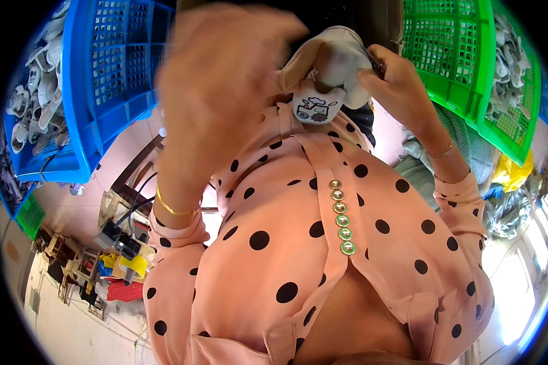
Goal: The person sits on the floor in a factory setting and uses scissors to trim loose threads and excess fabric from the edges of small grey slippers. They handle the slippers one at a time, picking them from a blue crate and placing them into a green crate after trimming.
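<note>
A small white shoe upper [318, 107] with a cartoon print on its toe is held in front of my lap, its opening turned upward. On its right edge, the fingers and thumb of my right hand [391, 76] are closed in a pinch. My left hand [237, 48] is raised at the shoe's left, large and smeared by motion. Its fingers are too blurred to show whether they hold anything. A pale flap of the shoe lies between the two hands, and the inside of the opening looks whitish and is partly shaded.
To the left stands a blue plastic basket [82, 109], with many small white shoe pieces [35, 91] beyond its wall. A green plastic basket [450, 79] with similar white pieces [510, 73] is at the right. Beneath it are grey bags and a yellow bag [512, 170].
</note>
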A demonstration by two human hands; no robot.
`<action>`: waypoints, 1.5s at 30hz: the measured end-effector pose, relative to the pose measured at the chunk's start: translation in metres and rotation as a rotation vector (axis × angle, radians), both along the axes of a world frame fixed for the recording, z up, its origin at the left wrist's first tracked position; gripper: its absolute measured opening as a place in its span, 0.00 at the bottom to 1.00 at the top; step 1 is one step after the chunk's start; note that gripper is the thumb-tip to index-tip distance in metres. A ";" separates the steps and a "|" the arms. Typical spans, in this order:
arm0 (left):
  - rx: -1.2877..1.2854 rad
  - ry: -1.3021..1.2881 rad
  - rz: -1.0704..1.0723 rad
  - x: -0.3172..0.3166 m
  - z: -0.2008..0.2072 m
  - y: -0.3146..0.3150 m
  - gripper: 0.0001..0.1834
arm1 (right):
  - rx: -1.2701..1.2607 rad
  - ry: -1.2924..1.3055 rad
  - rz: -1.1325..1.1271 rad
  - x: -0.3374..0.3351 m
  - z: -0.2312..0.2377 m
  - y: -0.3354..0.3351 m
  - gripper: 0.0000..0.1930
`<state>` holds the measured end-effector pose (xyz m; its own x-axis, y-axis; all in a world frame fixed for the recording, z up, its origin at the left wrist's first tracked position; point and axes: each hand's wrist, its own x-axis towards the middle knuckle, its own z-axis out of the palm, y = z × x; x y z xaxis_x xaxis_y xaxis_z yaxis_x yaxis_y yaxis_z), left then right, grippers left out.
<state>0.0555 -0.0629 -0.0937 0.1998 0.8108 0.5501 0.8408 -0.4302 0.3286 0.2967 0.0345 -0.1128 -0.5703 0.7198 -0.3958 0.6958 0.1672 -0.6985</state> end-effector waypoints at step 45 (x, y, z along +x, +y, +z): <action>-0.237 -0.161 -0.128 0.058 -0.072 -0.060 0.15 | 0.044 0.166 -0.032 0.010 -0.033 -0.029 0.12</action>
